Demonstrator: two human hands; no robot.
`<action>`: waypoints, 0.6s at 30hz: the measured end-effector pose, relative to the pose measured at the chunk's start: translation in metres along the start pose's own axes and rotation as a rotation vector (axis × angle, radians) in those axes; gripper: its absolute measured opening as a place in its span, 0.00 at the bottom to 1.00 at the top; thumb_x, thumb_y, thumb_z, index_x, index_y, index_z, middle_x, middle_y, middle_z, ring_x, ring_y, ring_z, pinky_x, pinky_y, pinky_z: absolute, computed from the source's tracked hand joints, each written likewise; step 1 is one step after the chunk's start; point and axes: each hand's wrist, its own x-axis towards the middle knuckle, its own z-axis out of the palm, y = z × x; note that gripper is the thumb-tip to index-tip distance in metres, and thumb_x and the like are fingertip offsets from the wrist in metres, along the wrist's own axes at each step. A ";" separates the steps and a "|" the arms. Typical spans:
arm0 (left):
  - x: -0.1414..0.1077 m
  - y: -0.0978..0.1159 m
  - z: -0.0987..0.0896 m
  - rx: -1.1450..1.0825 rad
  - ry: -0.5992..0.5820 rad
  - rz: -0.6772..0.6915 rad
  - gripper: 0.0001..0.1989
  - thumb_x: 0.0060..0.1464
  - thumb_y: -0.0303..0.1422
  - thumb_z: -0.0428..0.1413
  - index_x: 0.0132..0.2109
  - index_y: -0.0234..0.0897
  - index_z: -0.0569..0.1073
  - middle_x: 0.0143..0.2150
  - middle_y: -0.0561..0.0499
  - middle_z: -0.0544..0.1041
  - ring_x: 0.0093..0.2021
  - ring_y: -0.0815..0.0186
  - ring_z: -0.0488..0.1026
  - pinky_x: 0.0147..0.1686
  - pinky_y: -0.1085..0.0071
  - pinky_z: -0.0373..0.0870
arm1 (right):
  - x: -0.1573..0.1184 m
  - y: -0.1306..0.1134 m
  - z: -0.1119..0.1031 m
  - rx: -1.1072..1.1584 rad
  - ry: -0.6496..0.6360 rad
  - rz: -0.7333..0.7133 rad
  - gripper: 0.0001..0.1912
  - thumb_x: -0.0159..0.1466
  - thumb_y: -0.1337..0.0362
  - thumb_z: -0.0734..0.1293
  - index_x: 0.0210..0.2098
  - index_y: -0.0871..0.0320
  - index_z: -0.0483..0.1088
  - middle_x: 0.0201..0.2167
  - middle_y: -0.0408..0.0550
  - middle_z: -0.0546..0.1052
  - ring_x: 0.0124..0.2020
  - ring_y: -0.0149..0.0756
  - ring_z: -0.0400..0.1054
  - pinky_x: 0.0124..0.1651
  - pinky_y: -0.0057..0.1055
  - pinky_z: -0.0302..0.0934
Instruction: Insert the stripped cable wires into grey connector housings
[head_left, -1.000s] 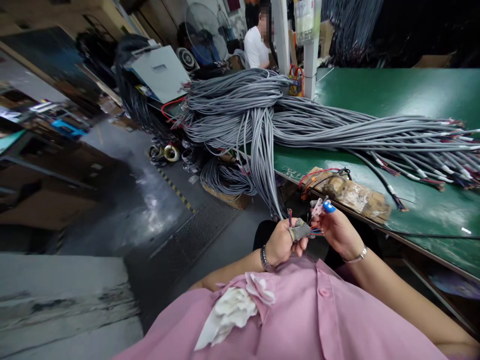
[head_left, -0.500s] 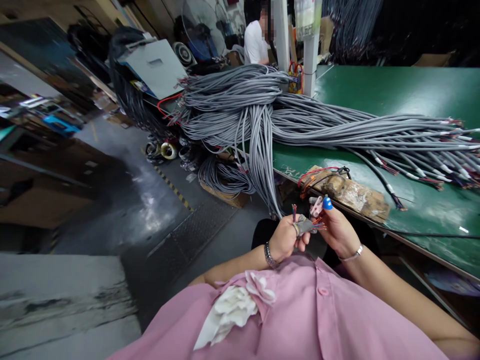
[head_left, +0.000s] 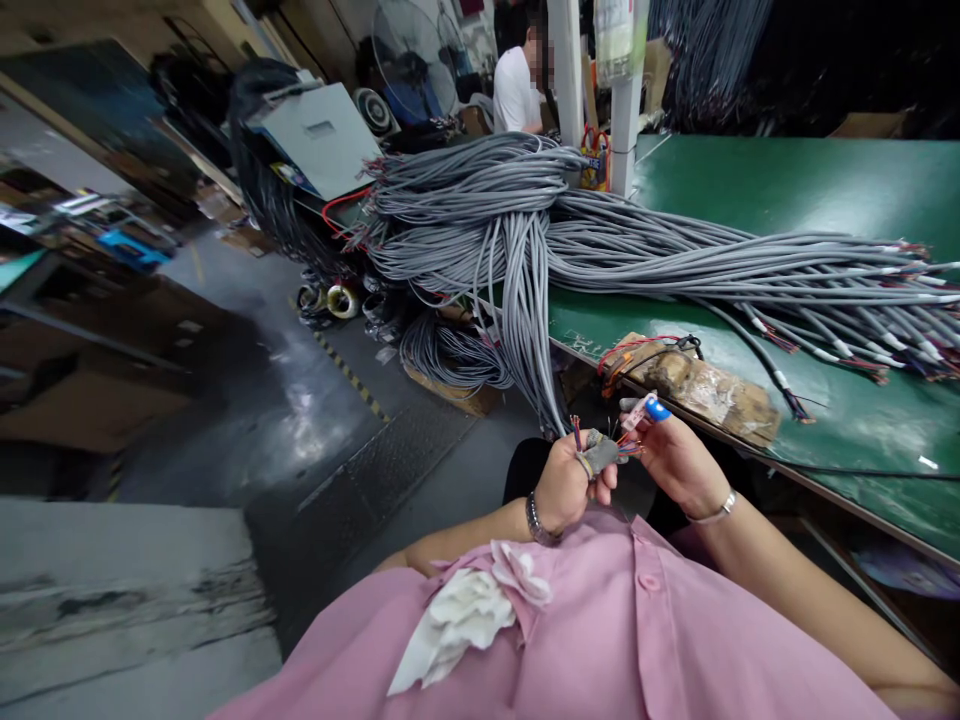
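Observation:
My left hand (head_left: 564,482) is closed around the end of a grey cable, with grey coverings on its fingers. Thin coloured wires (head_left: 628,450) fan out of that end towards my other hand, and a few more wires (head_left: 576,430) stick up beside the left thumb. My right hand (head_left: 681,468) wears a blue cap (head_left: 658,408) on its thumb. Between that thumb and the fingers it pinches a small pale pink tool (head_left: 637,412), whose exact kind is unclear. The right fingertips are close to the coloured wires; whether they touch is hidden.
A large pile of grey cables (head_left: 465,205) lies across the green table (head_left: 765,185) and hangs over its edge. A tape-wrapped block (head_left: 697,385) with a black cord sits at the front edge. Further back are a fan (head_left: 412,55) and a person (head_left: 516,90) in white.
The pink tool has turned flatter in my right hand. My left hand has shifted slightly left with the wires, and the view has moved a little.

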 end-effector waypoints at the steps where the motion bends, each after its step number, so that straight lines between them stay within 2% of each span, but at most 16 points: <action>1: 0.000 0.000 0.001 -0.011 0.014 0.012 0.16 0.51 0.41 0.58 0.26 0.34 0.66 0.19 0.54 0.71 0.12 0.75 0.64 0.13 0.78 0.49 | 0.000 0.000 0.000 -0.018 -0.001 -0.009 0.11 0.61 0.54 0.67 0.33 0.56 0.74 0.30 0.45 0.76 0.28 0.31 0.66 0.31 0.28 0.62; 7: 0.005 -0.002 0.006 -0.012 0.035 0.018 0.15 0.51 0.41 0.57 0.27 0.33 0.67 0.19 0.54 0.71 0.13 0.76 0.64 0.14 0.78 0.49 | 0.001 0.003 -0.001 -0.010 0.015 -0.013 0.16 0.61 0.49 0.65 0.35 0.55 0.74 0.29 0.45 0.76 0.27 0.31 0.66 0.30 0.29 0.61; 10: 0.008 -0.001 0.008 -0.009 0.035 0.018 0.15 0.51 0.41 0.57 0.27 0.34 0.67 0.19 0.54 0.71 0.13 0.76 0.63 0.14 0.78 0.48 | 0.002 0.004 -0.002 -0.022 0.035 -0.008 0.16 0.60 0.49 0.67 0.32 0.56 0.74 0.29 0.45 0.77 0.28 0.32 0.67 0.31 0.30 0.62; 18: 0.014 -0.001 0.012 -0.018 0.050 -0.008 0.15 0.50 0.42 0.57 0.27 0.34 0.66 0.19 0.55 0.70 0.12 0.76 0.63 0.13 0.78 0.48 | -0.001 0.004 0.000 -0.098 0.034 -0.052 0.16 0.57 0.48 0.69 0.35 0.53 0.75 0.29 0.49 0.78 0.32 0.43 0.71 0.35 0.40 0.64</action>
